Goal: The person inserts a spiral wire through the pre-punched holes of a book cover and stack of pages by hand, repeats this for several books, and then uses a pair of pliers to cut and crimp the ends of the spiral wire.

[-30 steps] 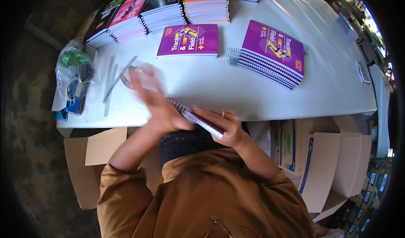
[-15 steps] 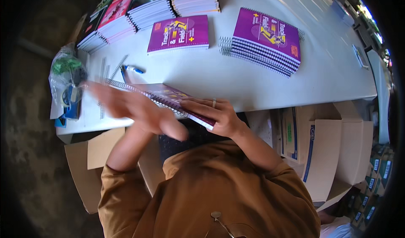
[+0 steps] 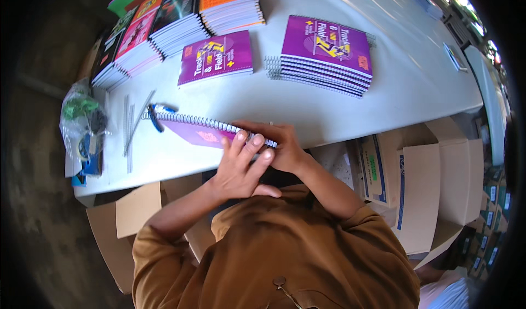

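A purple spiral-bound book [image 3: 197, 134] is tilted up at the table's near edge, its wire coil [image 3: 189, 120] running along the top. The coil sticks out past the book's left end. My right hand [image 3: 287, 150] grips the book's right end, its fingers behind the cover and partly hidden. My left hand [image 3: 238, 172] is open, fingers stretched out and slightly apart, fingertips against the coil near that same end. Blue-handled pliers [image 3: 156, 117] lie by the coil's left tip. Loose wire coils [image 3: 130, 131] rest on the table further left.
A stack of purple coil-bound books [image 3: 326, 51] and a smaller pile of purple books [image 3: 216, 59] stand beyond my hands. More book stacks [image 3: 181, 24] line the far left. A plastic bag [image 3: 82, 111] sits at the left edge. Cardboard boxes [image 3: 419, 199] stand below the table.
My left hand has come from the coil's left part to the book's right end. The book has turned, its coil now uppermost. My right hand keeps its hold.
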Available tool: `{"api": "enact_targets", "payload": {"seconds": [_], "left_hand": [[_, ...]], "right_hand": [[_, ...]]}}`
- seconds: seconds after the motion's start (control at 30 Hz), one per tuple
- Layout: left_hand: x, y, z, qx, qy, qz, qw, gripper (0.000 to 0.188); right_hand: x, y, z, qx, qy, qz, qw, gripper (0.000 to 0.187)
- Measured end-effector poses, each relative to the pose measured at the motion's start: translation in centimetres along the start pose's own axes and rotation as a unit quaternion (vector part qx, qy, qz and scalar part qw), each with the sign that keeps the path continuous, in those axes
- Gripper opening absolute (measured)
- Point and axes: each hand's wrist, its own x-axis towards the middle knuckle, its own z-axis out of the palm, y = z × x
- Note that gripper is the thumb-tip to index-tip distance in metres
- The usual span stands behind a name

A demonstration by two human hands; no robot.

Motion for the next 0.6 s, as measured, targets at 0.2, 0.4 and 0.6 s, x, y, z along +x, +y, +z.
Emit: {"api": "enact_targets", "payload": {"seconds": [0.2, 0.4, 0.6], "left_hand": [[9.2, 1.1, -5.3, 0.102, -0.125, -0.049, 0.986, 0.034], [11.7, 0.6, -7.4, 0.059, -0.180, -0.083, 0.978, 0.025], [16.4, -0.3, -8.8, 0.106, -0.179, -0.123, 0.970, 0.036]], "right_hand": [[-1.4, 0.0, -1.0, -0.022, -0.018, 0.091, 0.995, 0.032], [-0.4, -1.0, -0.7, 0.018, -0.021, 0.100, 0.995, 0.028], [1.6, -3.7, -5.6, 0.017, 0.063, 0.030, 0.997, 0.027]]}}
